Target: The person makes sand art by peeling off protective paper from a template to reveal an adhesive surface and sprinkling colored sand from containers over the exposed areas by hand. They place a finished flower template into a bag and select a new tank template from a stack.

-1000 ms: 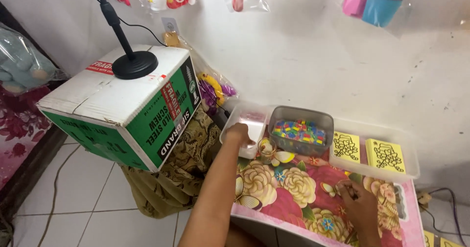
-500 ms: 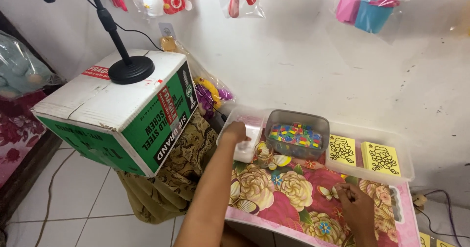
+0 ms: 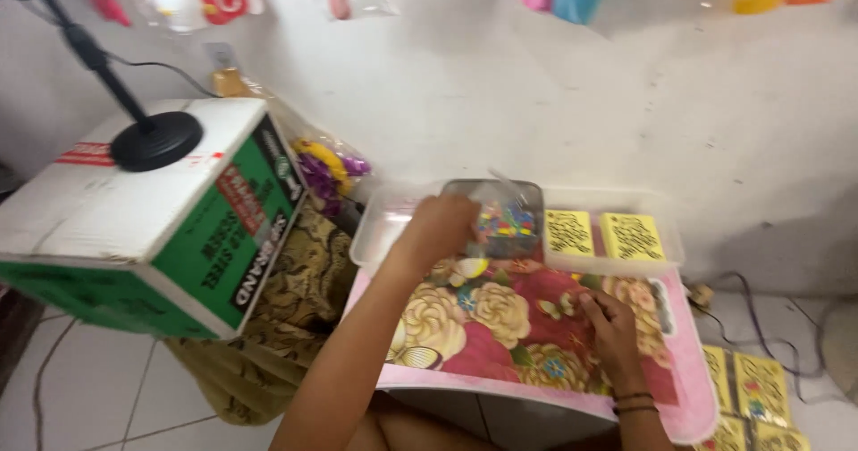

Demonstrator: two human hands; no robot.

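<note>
My left hand (image 3: 440,227) reaches forward into a long clear plastic tray (image 3: 374,229), and its fingers close on the left edge of a small clear box of colourful beads (image 3: 508,220). The box is blurred, so the exact grip is hard to see. To the right of the box, two yellow printed cards (image 3: 569,232) (image 3: 631,235) lie in the tray. My right hand (image 3: 615,328) rests palm down on a pink floral cloth (image 3: 483,326) covering a low table, with nothing in it and dark bands at the wrist.
A green and white cardboard box (image 3: 170,227) stands at the left with a black microphone stand (image 3: 154,138) on top. A bag of colourful items (image 3: 326,165) sits by the wall. More yellow cards (image 3: 755,388) lie on the floor at the right, near cables (image 3: 760,326).
My left hand moved right, from the white item in the tray's left end to the bead box. The view shifted right and down. My right hand stayed on the cloth.
</note>
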